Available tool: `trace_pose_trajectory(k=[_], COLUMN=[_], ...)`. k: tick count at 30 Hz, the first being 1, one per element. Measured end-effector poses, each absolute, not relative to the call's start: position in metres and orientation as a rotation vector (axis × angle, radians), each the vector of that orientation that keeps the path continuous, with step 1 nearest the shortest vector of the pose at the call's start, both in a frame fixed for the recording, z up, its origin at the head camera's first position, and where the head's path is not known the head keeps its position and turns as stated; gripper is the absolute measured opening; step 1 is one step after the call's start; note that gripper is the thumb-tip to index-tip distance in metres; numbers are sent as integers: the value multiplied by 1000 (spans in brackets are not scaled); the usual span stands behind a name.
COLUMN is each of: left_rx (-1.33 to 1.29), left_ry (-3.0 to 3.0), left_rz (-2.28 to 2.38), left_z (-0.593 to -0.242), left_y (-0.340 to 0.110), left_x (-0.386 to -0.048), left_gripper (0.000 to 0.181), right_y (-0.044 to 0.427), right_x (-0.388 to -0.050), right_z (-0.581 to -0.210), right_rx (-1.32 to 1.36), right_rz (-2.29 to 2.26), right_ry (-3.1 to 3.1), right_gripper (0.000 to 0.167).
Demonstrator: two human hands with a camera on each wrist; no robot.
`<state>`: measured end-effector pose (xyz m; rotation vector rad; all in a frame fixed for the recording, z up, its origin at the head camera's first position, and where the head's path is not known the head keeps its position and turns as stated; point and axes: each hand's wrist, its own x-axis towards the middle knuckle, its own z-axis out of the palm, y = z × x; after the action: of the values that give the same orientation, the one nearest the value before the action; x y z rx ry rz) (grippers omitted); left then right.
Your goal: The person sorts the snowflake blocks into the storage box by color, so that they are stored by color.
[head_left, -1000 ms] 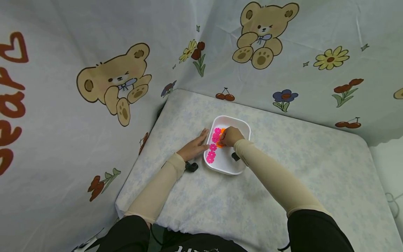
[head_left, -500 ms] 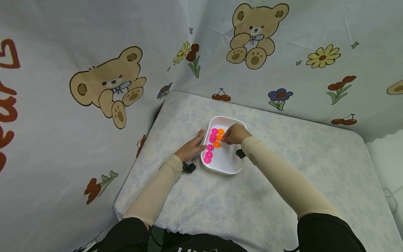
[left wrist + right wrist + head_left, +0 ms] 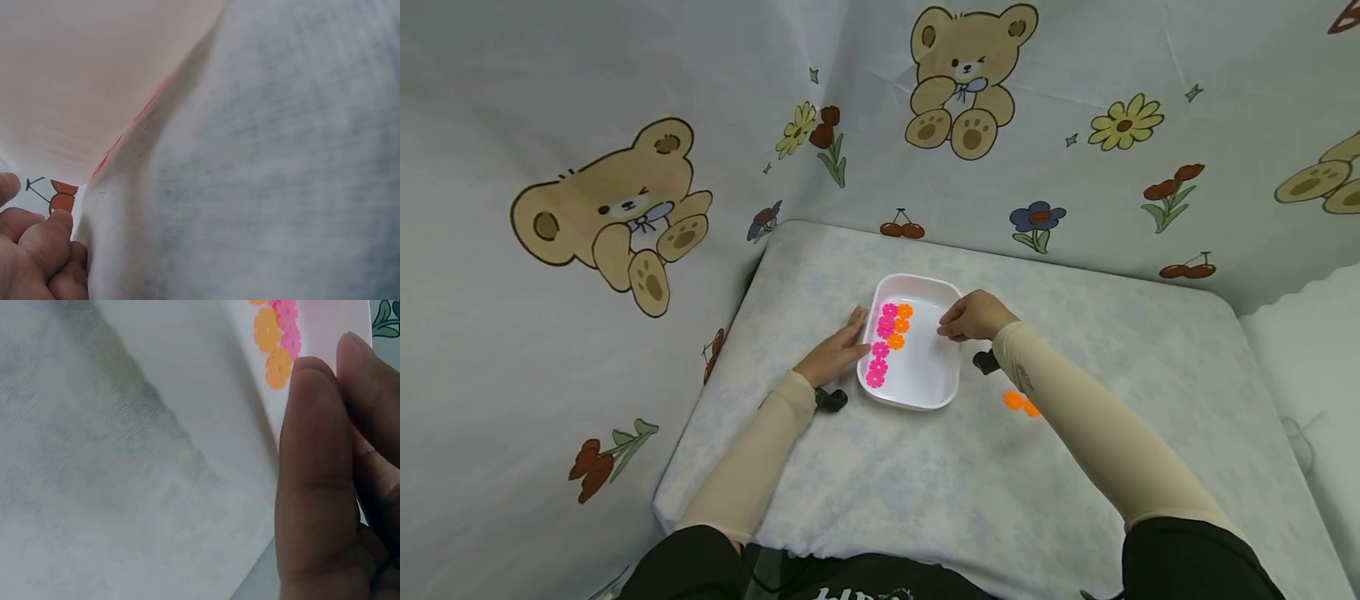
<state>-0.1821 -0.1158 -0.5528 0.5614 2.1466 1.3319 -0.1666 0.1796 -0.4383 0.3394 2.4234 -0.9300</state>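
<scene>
A white rounded tray (image 3: 925,367) holds a column of pink flower-shaped pieces (image 3: 880,349) along its left side. Orange flower-shaped pieces (image 3: 902,325) lie beside the upper pink ones. My left hand (image 3: 833,353) rests against the tray's left rim, thumb at the edge and fingers loosely extended. Over the right rim hovers my right hand (image 3: 979,317), its fingers loosely bent. In the right wrist view the fingertips (image 3: 312,372) show no piece between them, and orange flowers (image 3: 267,330) appear beyond. In the left wrist view, the left hand (image 3: 37,256) is partly cut off.
Two orange pieces (image 3: 1013,400) lie on the cloth-covered table (image 3: 940,492) right of the tray, one partly behind the right sleeve. A bear-printed white curtain (image 3: 850,50) stands along the table's back and left. Dark wrist cameras (image 3: 831,400) sit near both hands.
My right hand has drawn away from the orange pieces to the tray's right rim, uncovering them. The left hand stays at the left rim. The loose orange pieces have come into view.
</scene>
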Motion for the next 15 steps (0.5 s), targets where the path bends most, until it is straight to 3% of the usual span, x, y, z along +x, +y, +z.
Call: trace_pose_trajectory(k=[15], left_rx=[553], left_ry=[2129], left_rz=[1353], left_z=[-550], left_y=[-113], left_x=[-180], left_gripper=[75], right_y=[263], right_x=[-105], right_z=[-457], right_rx=[327], right_rz=[-975], right_ry=[2403], right_gripper=[31])
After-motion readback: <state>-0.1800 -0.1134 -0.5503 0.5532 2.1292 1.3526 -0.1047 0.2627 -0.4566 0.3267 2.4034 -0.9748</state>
